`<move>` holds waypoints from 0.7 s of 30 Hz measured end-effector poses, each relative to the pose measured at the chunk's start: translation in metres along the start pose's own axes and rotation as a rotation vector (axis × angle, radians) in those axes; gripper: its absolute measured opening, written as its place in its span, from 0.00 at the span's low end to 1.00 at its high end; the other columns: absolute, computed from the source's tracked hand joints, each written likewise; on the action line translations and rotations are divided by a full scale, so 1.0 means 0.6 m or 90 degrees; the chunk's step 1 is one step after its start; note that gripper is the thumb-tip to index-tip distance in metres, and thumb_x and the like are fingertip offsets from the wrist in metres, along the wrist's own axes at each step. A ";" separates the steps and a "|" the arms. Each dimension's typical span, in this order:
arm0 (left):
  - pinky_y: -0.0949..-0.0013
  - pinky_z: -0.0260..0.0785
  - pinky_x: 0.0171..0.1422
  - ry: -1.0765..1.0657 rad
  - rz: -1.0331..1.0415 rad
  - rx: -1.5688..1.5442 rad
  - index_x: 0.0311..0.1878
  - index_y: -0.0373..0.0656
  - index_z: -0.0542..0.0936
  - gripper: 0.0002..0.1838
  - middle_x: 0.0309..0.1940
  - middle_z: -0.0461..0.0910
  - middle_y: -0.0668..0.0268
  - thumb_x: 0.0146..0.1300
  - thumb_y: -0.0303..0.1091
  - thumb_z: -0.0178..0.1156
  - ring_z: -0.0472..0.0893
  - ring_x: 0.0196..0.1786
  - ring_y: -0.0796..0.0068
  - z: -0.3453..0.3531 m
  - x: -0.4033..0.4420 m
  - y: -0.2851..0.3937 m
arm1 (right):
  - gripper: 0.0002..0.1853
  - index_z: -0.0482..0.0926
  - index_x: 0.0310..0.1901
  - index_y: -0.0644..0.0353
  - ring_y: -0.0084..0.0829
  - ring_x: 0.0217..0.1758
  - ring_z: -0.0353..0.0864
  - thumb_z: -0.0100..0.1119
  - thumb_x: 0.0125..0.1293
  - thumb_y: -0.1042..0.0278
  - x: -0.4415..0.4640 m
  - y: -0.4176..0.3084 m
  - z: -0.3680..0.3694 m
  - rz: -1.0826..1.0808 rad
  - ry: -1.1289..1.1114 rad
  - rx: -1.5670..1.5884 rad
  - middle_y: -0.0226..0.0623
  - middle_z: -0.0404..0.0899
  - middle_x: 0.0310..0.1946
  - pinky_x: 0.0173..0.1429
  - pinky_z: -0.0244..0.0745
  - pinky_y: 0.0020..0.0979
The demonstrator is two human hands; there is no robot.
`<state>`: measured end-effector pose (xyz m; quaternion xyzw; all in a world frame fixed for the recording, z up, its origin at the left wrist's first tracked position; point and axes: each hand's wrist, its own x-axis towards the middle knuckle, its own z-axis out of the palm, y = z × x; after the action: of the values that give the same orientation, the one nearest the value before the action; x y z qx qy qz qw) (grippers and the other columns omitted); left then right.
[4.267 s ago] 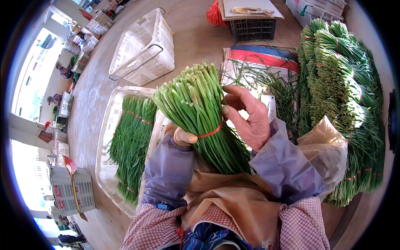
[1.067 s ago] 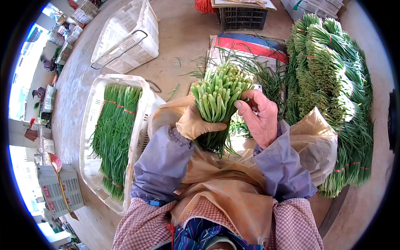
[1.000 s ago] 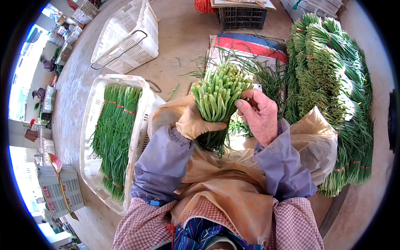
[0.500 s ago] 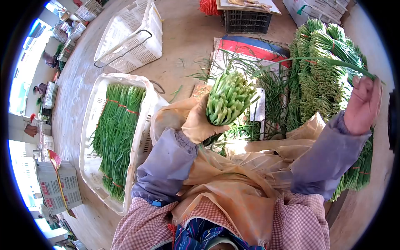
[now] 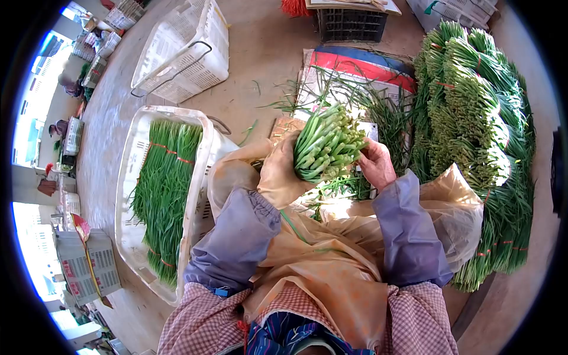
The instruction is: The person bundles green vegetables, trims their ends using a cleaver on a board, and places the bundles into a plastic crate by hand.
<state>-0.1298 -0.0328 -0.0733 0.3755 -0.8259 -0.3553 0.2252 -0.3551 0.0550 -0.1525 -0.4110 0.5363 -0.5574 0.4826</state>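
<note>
My left hand (image 5: pixel 278 167), in a tan glove, is wrapped around a thick bunch of green chives (image 5: pixel 327 145), pale cut ends facing up and right. My bare right hand (image 5: pixel 377 163) is at the right side of these ends, thumb and fingers pinched together. Whatever is between those fingertips is hidden. Behind the right hand, a cleaver (image 5: pixel 371 129) shows only part of its blade. Loose green leaves (image 5: pixel 387 121) lie around it on a flattened sheet (image 5: pixel 316 97). A tan plastic apron (image 5: pixel 331 254) covers my lap, with a long leaf (image 5: pixel 294 226) on it.
At left stands a white crate (image 5: pixel 125 195) holding banded chives (image 5: pixel 168 195). Another white crate (image 5: pixel 195 65) is behind it. Banded bunches are piled high at right (image 5: pixel 473 118). A black crate (image 5: pixel 352 26) stands at the back. Other people are far left.
My right hand has come in from the far right, where it held a long green leaf, to the cut ends of the bunch. My left hand still holds the bunch, now tilted slightly.
</note>
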 end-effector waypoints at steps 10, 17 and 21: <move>0.63 0.69 0.66 -0.122 -0.049 -0.626 0.64 0.39 0.75 0.39 0.56 0.81 0.63 0.45 0.32 0.79 0.78 0.58 0.69 -0.034 -0.007 -0.011 | 0.70 0.39 0.78 0.65 0.41 0.77 0.57 0.85 0.43 0.57 -0.050 -0.037 0.121 -0.041 -0.162 -0.023 0.49 0.58 0.74 0.78 0.54 0.39; 0.60 0.73 0.63 -0.055 -0.077 -1.026 0.66 0.40 0.72 0.39 0.57 0.80 0.63 0.49 0.31 0.75 0.80 0.56 0.66 -0.052 -0.012 -0.014 | 0.65 0.39 0.78 0.61 0.36 0.77 0.58 0.82 0.49 0.65 -0.091 -0.007 0.118 0.059 -0.358 0.096 0.44 0.59 0.75 0.78 0.55 0.39; 0.55 0.80 0.56 0.031 -0.038 -1.085 0.67 0.36 0.71 0.43 0.57 0.79 0.55 0.53 0.53 0.73 0.82 0.53 0.59 -0.076 -0.008 -0.028 | 0.43 0.58 0.74 0.63 0.32 0.72 0.67 0.73 0.60 0.71 -0.148 0.053 0.068 0.146 -0.360 -0.008 0.43 0.72 0.67 0.75 0.63 0.37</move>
<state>-0.0901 -0.0559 -0.0572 0.1066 -0.2612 -0.8529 0.4393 -0.2948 0.1349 -0.1755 -0.4897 0.4265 -0.3596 0.6701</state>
